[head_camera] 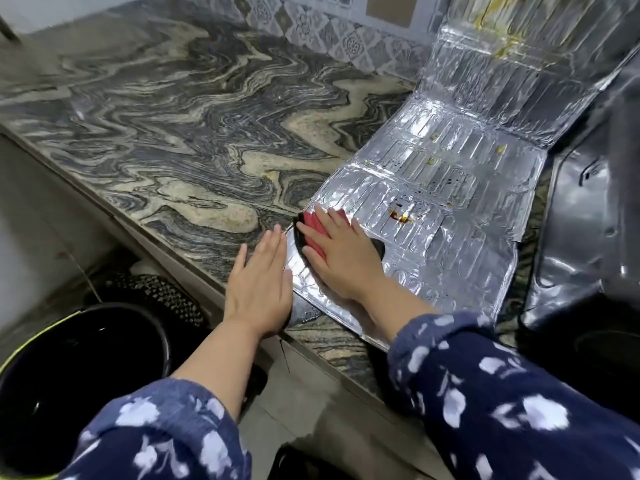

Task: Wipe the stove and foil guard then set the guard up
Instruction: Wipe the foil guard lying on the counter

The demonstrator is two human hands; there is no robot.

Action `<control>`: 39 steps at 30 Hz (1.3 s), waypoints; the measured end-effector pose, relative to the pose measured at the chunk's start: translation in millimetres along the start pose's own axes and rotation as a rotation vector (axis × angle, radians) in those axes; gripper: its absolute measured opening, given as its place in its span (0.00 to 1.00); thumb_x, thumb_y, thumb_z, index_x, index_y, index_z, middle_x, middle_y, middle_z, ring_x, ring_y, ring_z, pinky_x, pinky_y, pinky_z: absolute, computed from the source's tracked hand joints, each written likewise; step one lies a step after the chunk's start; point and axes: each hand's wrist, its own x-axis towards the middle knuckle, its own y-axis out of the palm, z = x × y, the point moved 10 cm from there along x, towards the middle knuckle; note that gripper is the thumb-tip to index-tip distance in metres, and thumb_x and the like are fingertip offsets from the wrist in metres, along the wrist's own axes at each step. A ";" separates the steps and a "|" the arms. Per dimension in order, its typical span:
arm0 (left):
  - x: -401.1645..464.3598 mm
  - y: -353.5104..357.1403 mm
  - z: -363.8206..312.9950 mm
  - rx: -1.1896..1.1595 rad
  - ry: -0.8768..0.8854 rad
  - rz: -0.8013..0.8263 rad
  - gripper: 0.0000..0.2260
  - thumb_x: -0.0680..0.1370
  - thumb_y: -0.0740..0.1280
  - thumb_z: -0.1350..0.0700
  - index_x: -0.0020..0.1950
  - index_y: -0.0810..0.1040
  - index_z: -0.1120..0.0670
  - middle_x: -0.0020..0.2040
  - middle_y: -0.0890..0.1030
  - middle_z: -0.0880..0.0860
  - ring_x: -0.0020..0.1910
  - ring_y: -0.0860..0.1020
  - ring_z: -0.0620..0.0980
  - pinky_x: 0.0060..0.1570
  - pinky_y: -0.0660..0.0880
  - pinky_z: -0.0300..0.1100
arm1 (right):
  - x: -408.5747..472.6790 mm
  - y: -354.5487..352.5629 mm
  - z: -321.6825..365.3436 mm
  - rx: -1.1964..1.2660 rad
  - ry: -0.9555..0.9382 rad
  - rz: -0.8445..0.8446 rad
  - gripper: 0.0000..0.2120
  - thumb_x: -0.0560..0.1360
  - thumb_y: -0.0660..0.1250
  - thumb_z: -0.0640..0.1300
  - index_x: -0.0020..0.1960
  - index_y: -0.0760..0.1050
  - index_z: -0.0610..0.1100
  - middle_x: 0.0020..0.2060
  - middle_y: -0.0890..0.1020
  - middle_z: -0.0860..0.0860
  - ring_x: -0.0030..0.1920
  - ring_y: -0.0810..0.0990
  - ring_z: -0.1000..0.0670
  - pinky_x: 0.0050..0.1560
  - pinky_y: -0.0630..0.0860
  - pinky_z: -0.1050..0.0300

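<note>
The silver foil guard [450,181] lies unfolded on the marble counter, its far panels bending up against the tiled wall. Brown and yellow food stains dot its middle and top. My right hand [343,254] presses flat on a red and black cloth [313,230] at the guard's near left corner. My left hand [259,282] rests flat with straight fingers on the counter, touching the guard's left edge. The black stove [585,220] sits at the right, partly cut off by the frame.
The swirled grey and beige marble counter [180,126] stretches left and back to a patterned tile wall [311,26]. Below its front edge stands a black bucket with a yellow-green rim [69,375] beside a dark woven basket [162,296].
</note>
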 end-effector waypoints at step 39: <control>3.9 5.1 2.3 0.045 -0.009 0.027 0.26 0.81 0.49 0.53 0.78 0.46 0.56 0.79 0.45 0.50 0.78 0.46 0.46 0.74 0.42 0.53 | -88.5 -8.3 -129.9 -0.018 0.489 0.029 0.24 0.80 0.41 0.62 0.75 0.46 0.65 0.78 0.43 0.51 0.78 0.39 0.43 0.74 0.39 0.36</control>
